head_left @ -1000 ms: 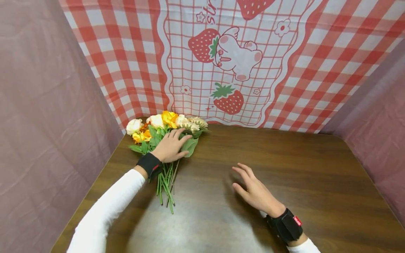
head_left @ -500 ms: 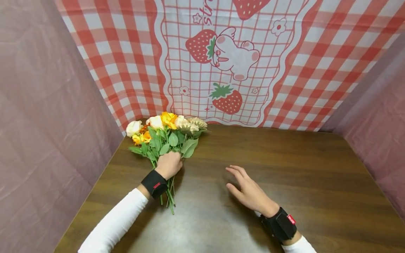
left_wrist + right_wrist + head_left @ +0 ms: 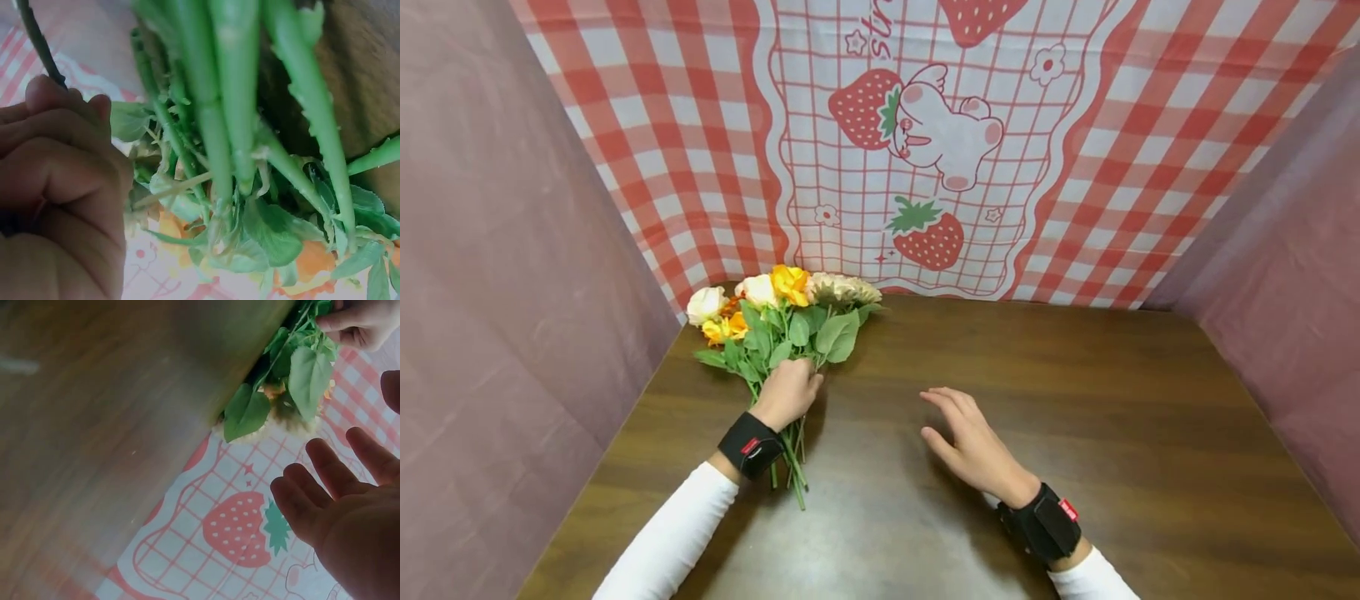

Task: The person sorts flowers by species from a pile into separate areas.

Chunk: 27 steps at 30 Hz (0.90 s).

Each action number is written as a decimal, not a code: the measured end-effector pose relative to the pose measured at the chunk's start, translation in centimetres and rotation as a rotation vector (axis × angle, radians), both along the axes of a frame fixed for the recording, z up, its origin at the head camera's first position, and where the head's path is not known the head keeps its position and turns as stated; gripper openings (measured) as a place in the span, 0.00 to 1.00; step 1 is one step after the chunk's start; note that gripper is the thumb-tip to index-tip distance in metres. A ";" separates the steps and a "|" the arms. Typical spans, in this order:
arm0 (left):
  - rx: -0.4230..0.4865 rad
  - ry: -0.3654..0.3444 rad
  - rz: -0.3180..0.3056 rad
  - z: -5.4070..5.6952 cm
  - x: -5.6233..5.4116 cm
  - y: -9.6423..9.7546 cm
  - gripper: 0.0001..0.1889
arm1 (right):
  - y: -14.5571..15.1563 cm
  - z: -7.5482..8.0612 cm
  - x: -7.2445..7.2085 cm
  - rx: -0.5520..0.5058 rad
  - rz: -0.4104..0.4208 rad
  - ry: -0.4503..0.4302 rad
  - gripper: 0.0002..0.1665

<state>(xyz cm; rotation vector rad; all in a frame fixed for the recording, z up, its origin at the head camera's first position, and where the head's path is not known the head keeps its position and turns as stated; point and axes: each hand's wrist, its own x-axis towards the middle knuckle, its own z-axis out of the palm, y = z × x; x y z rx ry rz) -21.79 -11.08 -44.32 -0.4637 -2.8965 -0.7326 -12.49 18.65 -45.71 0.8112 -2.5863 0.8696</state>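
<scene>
On the left side of the wooden table [image 3: 1075, 383] lies a bunch of flowers [image 3: 798, 329], its long axis running from blooms [image 3: 758, 291] near the checked cloth [image 3: 658, 162] to stem ends [image 3: 799, 487] on the person's side. The left hand [image 3: 786, 393] is nearer; its fingers pinch at least one thin stem [image 3: 39, 44], with the blooms beyond them. The right hand [image 3: 973, 446] is well apart to the right, fingers loosely extended, holding nothing; contact with the table cannot be told.
</scene>
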 end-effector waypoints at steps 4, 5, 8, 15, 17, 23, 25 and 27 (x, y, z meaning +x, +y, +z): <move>0.071 0.052 -0.011 0.8 0.6 -0.2 0.08 | -0.8 0.5 -0.4 -0.028 0.015 -0.007 0.29; 0.087 0.067 -0.019 1.0 0.8 -0.1 0.07 | -1.0 0.6 -0.4 -0.031 0.021 -0.013 0.29; 0.128 0.119 -0.046 1.7 1.5 0.5 0.06 | -1.6 1.0 -0.4 -0.050 0.041 -0.058 0.29; 0.203 0.200 -0.144 4.2 3.1 2.9 0.06 | -3.2 1.7 -0.8 -0.163 0.096 -0.146 0.31; 0.232 0.206 -0.181 4.8 3.6 3.7 0.06 | -3.8 2.0 -1.0 -0.228 0.115 -0.182 0.32; 0.371 0.151 -0.335 5.7 5.0 5.9 0.06 | -4.7 2.3 -1.0 -0.446 0.157 -0.297 0.31; 0.398 0.110 -0.363 5.7 5.4 6.5 0.07 | -4.8 2.3 -0.8 -0.533 0.170 -0.343 0.30; 0.401 0.077 -0.369 5.5 5.7 6.9 0.06 | -4.7 2.2 -0.6 -0.605 0.174 -0.377 0.31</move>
